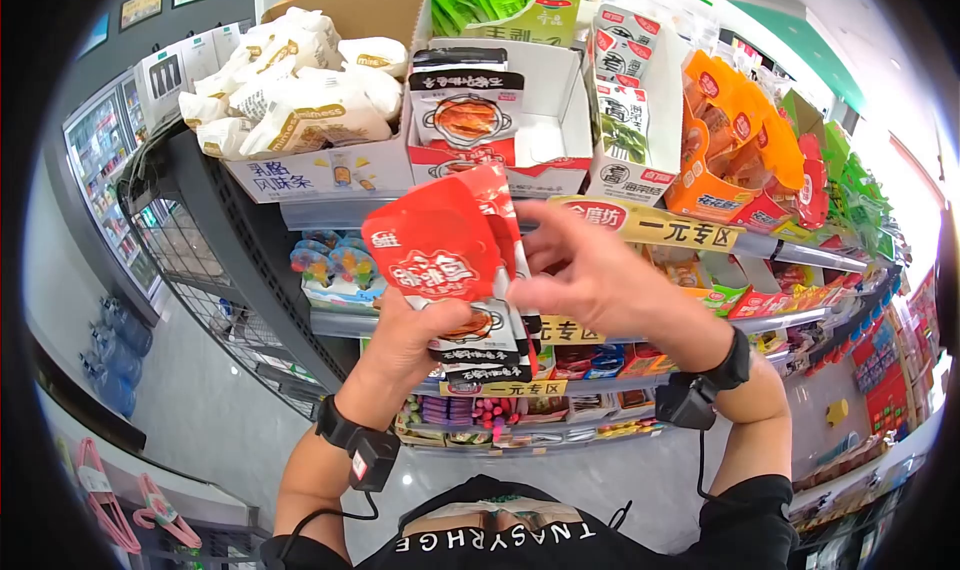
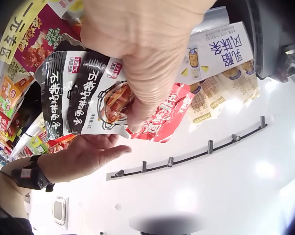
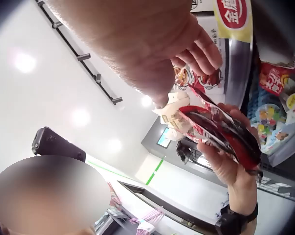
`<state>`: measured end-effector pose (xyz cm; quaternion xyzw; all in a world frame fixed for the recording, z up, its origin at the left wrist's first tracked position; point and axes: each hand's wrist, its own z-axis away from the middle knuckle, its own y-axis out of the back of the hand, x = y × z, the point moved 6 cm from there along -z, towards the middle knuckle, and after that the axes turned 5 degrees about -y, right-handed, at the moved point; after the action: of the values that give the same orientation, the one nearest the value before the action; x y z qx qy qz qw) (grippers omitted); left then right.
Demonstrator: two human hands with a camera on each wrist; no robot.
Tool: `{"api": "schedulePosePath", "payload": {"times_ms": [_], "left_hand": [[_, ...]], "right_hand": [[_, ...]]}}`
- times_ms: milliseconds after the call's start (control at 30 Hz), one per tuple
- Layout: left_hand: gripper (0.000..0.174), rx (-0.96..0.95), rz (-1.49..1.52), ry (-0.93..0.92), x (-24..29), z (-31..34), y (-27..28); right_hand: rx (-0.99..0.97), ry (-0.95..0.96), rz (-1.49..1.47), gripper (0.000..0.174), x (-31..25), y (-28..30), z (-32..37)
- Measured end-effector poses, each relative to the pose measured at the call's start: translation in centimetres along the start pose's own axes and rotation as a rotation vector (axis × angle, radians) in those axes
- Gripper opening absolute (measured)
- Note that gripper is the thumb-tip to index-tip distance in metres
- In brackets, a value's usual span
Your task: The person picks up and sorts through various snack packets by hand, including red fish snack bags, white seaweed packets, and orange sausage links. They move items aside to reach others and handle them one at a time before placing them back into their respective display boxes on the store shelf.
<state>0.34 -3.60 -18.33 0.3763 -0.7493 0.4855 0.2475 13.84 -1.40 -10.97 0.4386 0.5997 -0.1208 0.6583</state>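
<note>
My left hand (image 1: 405, 335) grips a few red, white and black snack packets (image 1: 430, 245), its thumb across the front one. A picture of cooked food in a pan shows on the front packet. In the left wrist view the packets (image 2: 101, 95) overlap like a small fan. My right hand (image 1: 595, 275) is beside their right edge in the head view, fingers loosely bent. From the right wrist, my right hand (image 3: 157, 54) shows nothing in its fingers, with the packets (image 3: 228, 132) just below them. Behind stands a white display box (image 1: 550, 160) holding similar packets.
On the top shelf, a carton (image 1: 320, 175) of white-wrapped snacks stands at left. A box of seaweed packets (image 1: 625, 130) and an orange snack box (image 1: 735, 140) stand right. Yellow price strips (image 1: 650, 225) run along shelf edges. Lower shelves carry more snacks; blue water bottles (image 1: 115, 350) stand far left.
</note>
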Motion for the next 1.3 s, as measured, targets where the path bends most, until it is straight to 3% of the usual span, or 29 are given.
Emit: {"api": "schedulePosePath", "payload": {"times_ms": [33, 100, 133, 233, 267, 300, 367, 433, 467, 567, 600, 667, 767, 800, 933, 1133, 1300], "left_hand": [[0.055, -0.017, -0.120, -0.004, 0.0, -0.2, -0.6], [0.055, -0.048, -0.358, -0.023, 0.1, -0.7, -1.5], [0.059, -0.063, -0.328, 0.010, 0.3, -0.9, -2.0], [0.060, -0.160, -0.571, -0.270, 2.1, -2.1, -5.5], [0.061, -0.192, -0.620, -0.278, 3.1, -2.7, -7.0], [0.062, -0.235, -0.530, -0.325, 3.8, -3.6, -8.2], [0.066, -0.295, -0.758, -0.499, 6.5, -5.2, -11.4], [0.068, -0.389, -0.726, -0.664, 8.2, -7.0, -14.1], [0.064, -0.407, -0.948, -0.926, 9.9, -7.1, -15.6], [0.037, -0.432, -1.045, -0.744, 10.4, -10.0, -17.0], [0.036, -0.438, -0.931, -0.696, 10.1, -10.8, -16.9], [0.034, -0.449, -0.707, -0.602, 9.0, -12.5, -16.3], [0.060, -0.334, -0.833, -0.786, 9.0, -14.8, -15.7], [0.057, -0.301, -0.904, -0.838, 9.2, -14.8, -15.7], [0.056, -0.410, -0.875, -0.736, 9.4, -14.4, -15.8], [0.052, -0.440, -0.882, -0.774, 9.5, -15.2, -15.8], [0.060, -0.445, -0.917, -0.737, 9.7, -15.3, -15.4]], "right_hand": [[-0.071, 0.128, -0.086, 0.078, 0.8, -0.8, -0.4], [0.046, 0.199, -0.039, 0.083, 1.8, -0.7, -0.3], [0.054, 0.257, -0.038, 0.077, 1.5, -0.4, -0.3], [0.151, 0.208, -0.248, 0.067, 0.3, 0.6, 1.2], [0.163, 0.271, -0.305, 0.060, -1.0, 1.4, 1.7], [0.231, 0.314, -0.225, 0.060, -2.6, 2.5, 2.3], [0.300, 0.380, -0.141, 0.059, -6.0, 4.9, 3.8], [0.451, 0.489, 0.029, 0.046, -8.9, 7.1, 5.0], [0.438, 0.561, 0.030, 0.044, -10.0, 7.7, 4.9], [0.462, 0.710, 0.023, 0.039, -11.3, 10.3, 3.3], [0.383, 0.783, -0.019, 0.033, -11.1, 10.2, 2.4], [0.377, 0.741, -0.085, 0.033, -10.4, 11.5, 1.1], [0.379, 0.758, -0.089, 0.038, -10.6, 11.6, 0.3], [0.377, 0.769, -0.069, 0.040, -10.8, 11.6, 0.1], [0.423, 0.778, 0.005, 0.048, -11.3, 11.8, -1.3], [0.518, 0.640, 0.100, 0.054, -11.4, 12.8, -1.7], [0.490, 0.770, 0.093, 0.045, -11.2, 12.2, -1.5]]}}
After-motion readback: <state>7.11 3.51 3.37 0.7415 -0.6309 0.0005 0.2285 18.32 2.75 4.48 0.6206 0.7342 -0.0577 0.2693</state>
